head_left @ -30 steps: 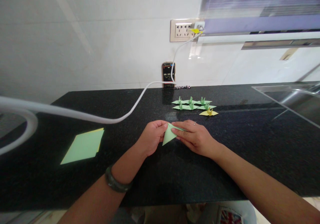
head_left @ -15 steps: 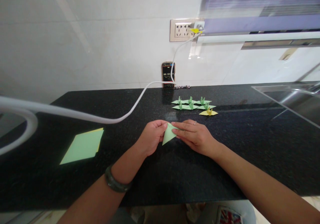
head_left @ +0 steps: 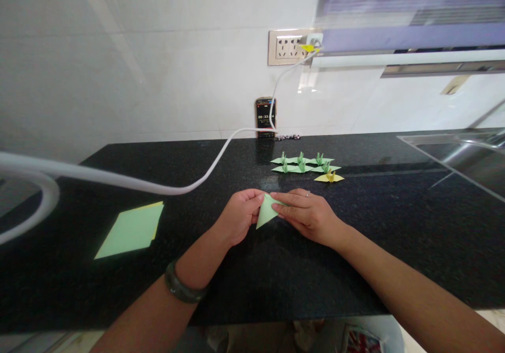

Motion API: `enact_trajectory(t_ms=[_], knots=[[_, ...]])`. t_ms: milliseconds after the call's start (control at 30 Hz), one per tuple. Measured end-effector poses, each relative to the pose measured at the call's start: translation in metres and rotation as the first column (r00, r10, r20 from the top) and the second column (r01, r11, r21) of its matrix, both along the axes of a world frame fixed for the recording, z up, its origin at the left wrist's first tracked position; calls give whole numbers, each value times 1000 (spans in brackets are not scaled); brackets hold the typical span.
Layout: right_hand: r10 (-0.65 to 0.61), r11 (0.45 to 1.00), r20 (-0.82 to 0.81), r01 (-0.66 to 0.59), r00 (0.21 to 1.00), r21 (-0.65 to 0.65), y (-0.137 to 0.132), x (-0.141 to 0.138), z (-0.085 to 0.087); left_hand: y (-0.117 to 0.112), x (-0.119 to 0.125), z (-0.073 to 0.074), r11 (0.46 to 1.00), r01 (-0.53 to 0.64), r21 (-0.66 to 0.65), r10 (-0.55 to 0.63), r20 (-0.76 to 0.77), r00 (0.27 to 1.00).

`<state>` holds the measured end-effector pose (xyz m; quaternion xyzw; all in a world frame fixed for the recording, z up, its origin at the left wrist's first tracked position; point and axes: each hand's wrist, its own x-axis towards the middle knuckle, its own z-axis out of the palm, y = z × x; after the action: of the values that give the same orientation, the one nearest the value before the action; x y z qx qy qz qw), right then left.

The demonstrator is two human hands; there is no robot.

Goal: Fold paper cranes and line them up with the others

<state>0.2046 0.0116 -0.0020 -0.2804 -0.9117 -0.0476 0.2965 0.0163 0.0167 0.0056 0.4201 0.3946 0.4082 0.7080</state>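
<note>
A folded light-green paper [head_left: 266, 213] lies on the black stone counter [head_left: 355, 248] between my hands. My left hand [head_left: 239, 219] pinches its left upper edge with curled fingers. My right hand [head_left: 305, 213] lies over the paper's right side, its fingers stretched flat and pressing down on the fold. Only a pointed triangular part of the paper shows between the two hands.
Several finished paper cranes [head_left: 305, 166], green and one yellow, stand in rows behind my hands. A stack of green and yellow sheets [head_left: 132, 229] lies at the left. A white cable [head_left: 165, 187] crosses the counter to a phone [head_left: 265, 117] against the wall. A sink [head_left: 465, 153] is at right.
My right hand's fingers have slid slightly left along the fold. The paper and my left hand stay where they were.
</note>
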Motion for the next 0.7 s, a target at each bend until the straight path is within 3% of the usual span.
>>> enact_trajectory(t_ms=[500,700], knots=[[1,1000,23,-1,1000,-6,0,0,-1,0,0,2,1000,24,-15,-23,59,998],[36,999,24,-36,999,-15,0,-3,-2,-2,2,-2,997,-71,-7,70,-44,997]])
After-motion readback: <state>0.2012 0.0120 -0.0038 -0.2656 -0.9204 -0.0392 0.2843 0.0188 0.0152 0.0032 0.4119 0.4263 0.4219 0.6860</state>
